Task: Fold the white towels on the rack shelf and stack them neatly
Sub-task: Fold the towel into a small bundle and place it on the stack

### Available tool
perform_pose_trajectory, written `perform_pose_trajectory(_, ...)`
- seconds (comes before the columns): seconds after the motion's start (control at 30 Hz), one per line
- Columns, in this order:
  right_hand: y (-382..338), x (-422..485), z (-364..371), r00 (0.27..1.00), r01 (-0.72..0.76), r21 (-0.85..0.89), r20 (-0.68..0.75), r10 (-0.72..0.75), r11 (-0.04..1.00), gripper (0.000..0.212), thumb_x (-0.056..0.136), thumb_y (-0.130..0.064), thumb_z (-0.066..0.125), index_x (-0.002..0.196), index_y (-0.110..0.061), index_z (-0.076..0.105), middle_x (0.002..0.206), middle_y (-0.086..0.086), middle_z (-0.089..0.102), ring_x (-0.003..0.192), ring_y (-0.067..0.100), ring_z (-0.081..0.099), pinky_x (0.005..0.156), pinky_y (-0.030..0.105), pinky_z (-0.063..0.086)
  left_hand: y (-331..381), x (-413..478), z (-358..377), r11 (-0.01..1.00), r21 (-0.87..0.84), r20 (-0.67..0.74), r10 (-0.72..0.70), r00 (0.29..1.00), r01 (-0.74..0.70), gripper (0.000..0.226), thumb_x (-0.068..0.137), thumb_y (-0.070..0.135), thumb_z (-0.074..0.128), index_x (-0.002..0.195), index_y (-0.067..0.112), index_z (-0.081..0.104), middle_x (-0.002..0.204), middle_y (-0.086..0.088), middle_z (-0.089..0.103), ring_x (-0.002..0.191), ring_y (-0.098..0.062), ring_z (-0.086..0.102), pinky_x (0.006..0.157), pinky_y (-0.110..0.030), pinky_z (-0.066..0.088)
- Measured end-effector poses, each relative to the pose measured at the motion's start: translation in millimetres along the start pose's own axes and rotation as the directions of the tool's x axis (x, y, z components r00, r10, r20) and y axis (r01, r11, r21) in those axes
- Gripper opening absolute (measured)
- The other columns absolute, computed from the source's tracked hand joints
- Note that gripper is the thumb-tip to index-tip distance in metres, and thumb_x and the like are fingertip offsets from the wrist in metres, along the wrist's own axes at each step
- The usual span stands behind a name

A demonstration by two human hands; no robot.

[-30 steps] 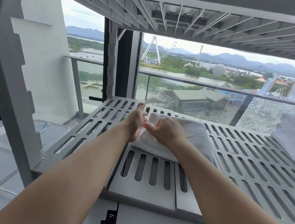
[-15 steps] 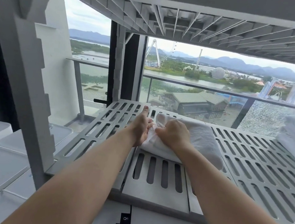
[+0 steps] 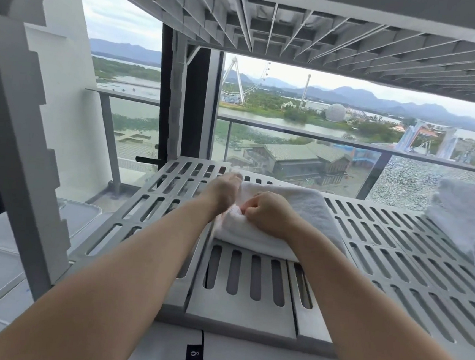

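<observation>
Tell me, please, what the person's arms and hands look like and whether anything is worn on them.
Both arms are bare: no sleeve shows on the left forearm or the right forearm. The left hand and right hand are ungloved, and no watch, bracelet or ring is visible.

Left hand (image 3: pixel 223 192) blurred, fingers (image 3: pixel 235 177) indistinct against the towel (image 3: pixel 300 204) — right-side pile (image 3: pixel 465 209) cut by the edge.
</observation>
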State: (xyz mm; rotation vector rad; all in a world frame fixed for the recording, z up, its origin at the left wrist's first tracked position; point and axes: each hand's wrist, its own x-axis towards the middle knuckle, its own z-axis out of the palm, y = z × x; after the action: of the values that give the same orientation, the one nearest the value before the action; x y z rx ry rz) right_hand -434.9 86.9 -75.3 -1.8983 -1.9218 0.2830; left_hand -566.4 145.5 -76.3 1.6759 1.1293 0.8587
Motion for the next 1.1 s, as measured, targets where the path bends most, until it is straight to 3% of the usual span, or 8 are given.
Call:
perform_pose_trajectory(0.1, 6.7, -12.7, -7.9, 0.998, 0.054, 0.02, 0.021, -0.055, 0.998, 0.025, 0.09, -0.018, 0.059, 0.098, -0.021, 0.082, 0.104, -0.007, 0.078, 0.103, 0.01, 0.067, 0.097, 0.03, 0.05, 2.6, 8.7, 0.0, 0.858, 0.505, 0.049, 0.077, 0.996, -0.091, 0.03, 0.102, 0.015, 0.039, 0.087, 0.013, 0.065, 0.144, -0.019, 0.052, 0.128, -0.033, 0.052, 0.106, -0.044, 0.042)
perform_pose_trajectory(0.13, 9.6, -17.6, -9.5, 0.998, 0.065, 0.04, 0.014, -0.066, 0.997, 0.025, 0.089, -0.018, 0.06, 0.099, -0.024, 0.082, 0.105, -0.009, 0.077, 0.103, 0.008, 0.067, 0.097, 0.03, 0.051, 2.6, 12.1, 1.6, 0.772, 0.632, 0.079, 0.028, 0.996, -0.072, 0.03, 0.103, 0.018, 0.04, 0.094, 0.012, 0.068, 0.154, -0.021, 0.041, 0.138, -0.034, 0.043, 0.112, -0.045, 0.037)
perform_pose_trajectory(0.2, 17.3, -26.4, -10.9, 0.995, 0.096, 0.059, -0.031, -0.094, 0.994, 0.026, 0.088, -0.017, 0.061, 0.101, -0.027, 0.081, 0.106, -0.01, 0.077, 0.102, 0.007, 0.069, 0.098, 0.029, 0.051, 7.6, 15.7, 5.2, 0.603, 0.796, 0.105, -0.045, 0.994, -0.057, 0.04, 0.107, 0.029, 0.038, 0.138, 0.015, 0.059, 0.165, -0.022, 0.015, 0.151, -0.038, 0.019, 0.122, -0.048, 0.022)
perform_pose_trajectory(0.3, 25.7, -41.3, -3.3, 0.972, 0.188, -0.009, -0.139, -0.188, 0.982, 0.027, 0.09, -0.018, 0.062, 0.108, -0.027, 0.079, 0.114, -0.007, 0.075, 0.109, 0.011, 0.066, 0.104, 0.025, 0.046, 22.3, 19.5, 6.6, 0.417, 0.903, 0.132, -0.037, 0.991, -0.104, 0.04, 0.107, 0.034, 0.04, 0.135, 0.014, 0.06, 0.153, -0.02, 0.041, 0.142, -0.035, 0.036, 0.114, -0.042, 0.031)
perform_pose_trajectory(0.4, 27.7, -52.3, 14.8, 0.932, 0.302, -0.145, -0.163, -0.323, 0.942, 0.031, 0.099, -0.026, 0.054, 0.124, -0.03, 0.072, 0.13, -0.008, 0.068, 0.122, 0.018, 0.058, 0.109, 0.029, 0.039, 32.6, 29.4, 8.9, 0.408, 0.9, 0.137, 0.068, 0.988, -0.153, 0.026, 0.101, 0.025, 0.049, 0.105, 0.01, 0.069, 0.123, -0.012, 0.066, 0.109, -0.028, 0.06, 0.087, -0.035, 0.049)
perform_pose_trajectory(0.57, 29.5, -58.8, 31.7, 0.894, 0.304, -0.358, -0.212, -0.395, 0.883, 0.039, 0.105, -0.032, 0.041, 0.14, -0.026, 0.059, 0.141, -0.002, 0.06, 0.131, 0.025, 0.052, 0.112, 0.037, 0.034, 41.9, 48.0, 37.0, 0.543, 0.787, 0.283, 0.102, 0.954, -0.292, 0.039, 0.105, 0.045, 0.043, 0.119, 0.017, 0.066, 0.132, -0.009, 0.063, 0.121, -0.027, 0.055, 0.092, -0.035, 0.039)
perform_pose_trajectory(0.83, 47.9, -74.4, 19.7, 0.84, 0.378, -0.065, -0.395, -0.372, 0.924, 0.012, 0.089, -0.02, 0.074, 0.097, -0.021, 0.083, 0.113, 0.002, 0.076, 0.109, 0.021, 0.067, 0.099, 0.032, 0.05, 21.1, 51.7, 58.5, 0.555, 0.798, 0.269, 0.025, 0.963, -0.237, 0.056, 0.105, 0.056, 0.027, 0.136, 0.018, 0.054, 0.145, -0.013, 0.054, 0.132, -0.033, 0.049, 0.106, -0.042, 0.039)
perform_pose_trajectory(1.1, 80.1, -91.2, -3.4, 0.879, 0.15, -0.072, -0.447, -0.166, 0.986, 0.025, 0.092, -0.033, 0.064, 0.081, -0.016, 0.079, 0.086, -0.005, 0.076, 0.082, 0.013, 0.068, 0.078, 0.035, 0.055, 28.6, 26.9, 75.4, 0.434, 0.892, 0.155, -0.025, 0.988, -0.129, 0.054, 0.107, 0.05, 0.021, 0.136, 0.017, 0.051, 0.13, -0.01, 0.061, 0.114, -0.027, 0.059, 0.097, -0.042, 0.05)
